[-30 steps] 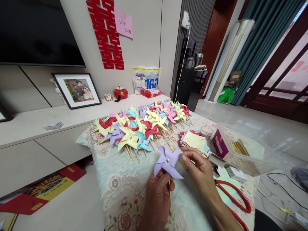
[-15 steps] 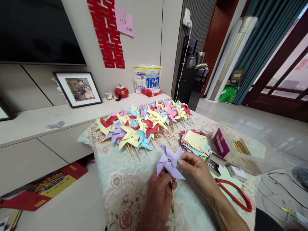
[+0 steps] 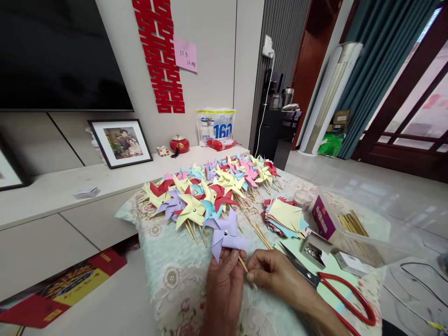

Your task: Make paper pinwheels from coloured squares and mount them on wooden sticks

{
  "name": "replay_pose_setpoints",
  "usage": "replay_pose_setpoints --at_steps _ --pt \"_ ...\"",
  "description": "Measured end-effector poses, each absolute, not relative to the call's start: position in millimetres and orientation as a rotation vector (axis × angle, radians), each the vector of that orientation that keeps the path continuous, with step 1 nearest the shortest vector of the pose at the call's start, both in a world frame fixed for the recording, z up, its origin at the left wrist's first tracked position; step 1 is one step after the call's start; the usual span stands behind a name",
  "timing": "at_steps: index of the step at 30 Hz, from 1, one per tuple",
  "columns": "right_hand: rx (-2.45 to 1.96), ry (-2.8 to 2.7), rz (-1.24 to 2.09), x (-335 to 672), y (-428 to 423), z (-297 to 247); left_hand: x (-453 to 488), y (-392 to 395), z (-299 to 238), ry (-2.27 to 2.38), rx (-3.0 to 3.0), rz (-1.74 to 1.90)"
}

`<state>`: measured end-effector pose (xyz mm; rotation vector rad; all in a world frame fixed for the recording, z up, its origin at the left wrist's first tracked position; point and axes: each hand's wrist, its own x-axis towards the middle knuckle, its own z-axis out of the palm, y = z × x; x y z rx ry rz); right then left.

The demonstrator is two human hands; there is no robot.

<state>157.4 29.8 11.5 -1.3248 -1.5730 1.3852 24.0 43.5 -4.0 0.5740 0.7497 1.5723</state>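
A purple paper pinwheel [image 3: 226,233] with a metal stud at its centre is held over the front of the table. My left hand [image 3: 227,276] is closed on its wooden stick, just beneath the paper blades. The fingers of my right hand [image 3: 269,270] pinch the lower part of that same stick [image 3: 242,264]. Beyond it lie many finished pinwheels [image 3: 229,179] in yellow, red, blue, pink and purple. To the right of the pinwheel rests a stack of coloured paper sheets [image 3: 284,215]. Red-handled scissors [image 3: 317,280] lie beside my right forearm, partly covered by it.
A clear plastic bin [image 3: 378,245] with wooden sticks [image 3: 353,224] stands on the right. Near it are an open small box of metal studs [image 3: 315,252], a closed white box [image 3: 351,264] and a round container [image 3: 303,198]. A white cabinet [image 3: 115,182] runs along the back left.
The purple pinwheel has moved left and tilted. My right hand has left its paper blade and now grips the lower stick. The view has tipped upward, and the scissors' blades have come into view.
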Motion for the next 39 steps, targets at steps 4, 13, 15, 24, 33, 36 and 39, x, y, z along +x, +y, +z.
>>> replay_pose_setpoints --at_steps 4,13,15,24,33,36,39 --pt "-1.291 -1.542 1.410 153 31 9 27 44 2 0.591 0.322 1.507" --pt "-1.392 -1.456 1.143 171 48 27 26 39 4 0.699 0.245 1.308" --pt "-1.451 -1.457 1.067 182 60 41 28 38 -1 0.800 0.247 1.254" --pt "-1.927 -1.669 0.424 204 145 64 45 42 -20 0.975 0.523 1.220" --pt "-2.288 -1.879 0.316 190 185 49 46 45 -29 0.999 0.605 1.197" --pt "-2.346 -1.915 0.295 186 188 46 48 45 -35 0.994 0.617 1.204" --pt "-2.377 -1.937 0.274 183 189 44 52 44 -39 1.013 0.619 1.232"
